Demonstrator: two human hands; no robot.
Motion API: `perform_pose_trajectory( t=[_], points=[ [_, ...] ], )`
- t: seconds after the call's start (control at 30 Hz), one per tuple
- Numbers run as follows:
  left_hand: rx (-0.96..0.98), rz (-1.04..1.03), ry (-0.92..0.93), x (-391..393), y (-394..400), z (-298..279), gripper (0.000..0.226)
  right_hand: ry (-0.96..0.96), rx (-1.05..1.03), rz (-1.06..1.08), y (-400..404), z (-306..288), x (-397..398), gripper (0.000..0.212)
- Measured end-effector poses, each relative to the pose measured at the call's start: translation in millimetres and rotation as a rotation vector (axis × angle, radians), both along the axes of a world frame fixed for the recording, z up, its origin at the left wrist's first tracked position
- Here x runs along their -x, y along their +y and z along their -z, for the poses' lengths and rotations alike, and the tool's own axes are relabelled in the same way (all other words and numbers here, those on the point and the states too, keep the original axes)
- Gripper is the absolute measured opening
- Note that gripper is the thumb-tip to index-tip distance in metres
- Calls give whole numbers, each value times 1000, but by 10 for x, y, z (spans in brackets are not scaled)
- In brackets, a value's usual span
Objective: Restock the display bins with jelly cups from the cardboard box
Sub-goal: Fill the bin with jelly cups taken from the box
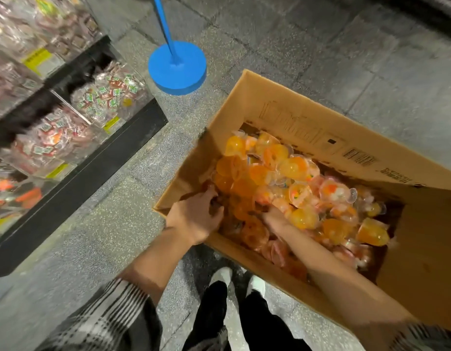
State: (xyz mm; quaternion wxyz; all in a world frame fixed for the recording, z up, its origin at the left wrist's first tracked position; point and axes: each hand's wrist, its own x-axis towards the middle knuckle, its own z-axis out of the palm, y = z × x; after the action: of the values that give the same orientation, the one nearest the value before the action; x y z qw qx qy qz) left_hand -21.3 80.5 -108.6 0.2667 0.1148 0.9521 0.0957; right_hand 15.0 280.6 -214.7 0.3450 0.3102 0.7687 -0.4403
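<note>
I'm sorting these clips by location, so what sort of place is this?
Most likely a shop selling loose sweets. Clear display bins of wrapped snacks carry yellow price labels, and both hands dig into a cardboard box of jelly cups standing on the tiled floor.
</note>
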Motion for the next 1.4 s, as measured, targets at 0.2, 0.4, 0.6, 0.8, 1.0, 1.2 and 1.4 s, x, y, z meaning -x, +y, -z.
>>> perform_pose_trajectory(
  t=[0.2,0.4,0.6,0.8,1.0,1.2,1.4],
  points=[
    [-55,-14,-76,38,-54,78,61,-31,190,157,-40,72,189,28],
    [-30,21,-108,31,-50,55,83,19,22,71,-79,-4,84,43],
    [-59,56,-152,6,-48,-26,93,-1,330,357,-324,-532,-58,70],
    [-128,-23,-95,-42,-46,-133,79,80,829,767,-254,-728,-125,60],
    [-180,-55,-11,-71,-45,-178,71,-75,-221,-86,-31,-391,-388,32],
    [-174,-64,22,-76,-56,-89,75,-173,-306,-297,-236,-39,-416,104],
    [-257,-110,27,-95,-85,-33,73,-109,-350,-224,-202,35,-455,90]
  ],
)
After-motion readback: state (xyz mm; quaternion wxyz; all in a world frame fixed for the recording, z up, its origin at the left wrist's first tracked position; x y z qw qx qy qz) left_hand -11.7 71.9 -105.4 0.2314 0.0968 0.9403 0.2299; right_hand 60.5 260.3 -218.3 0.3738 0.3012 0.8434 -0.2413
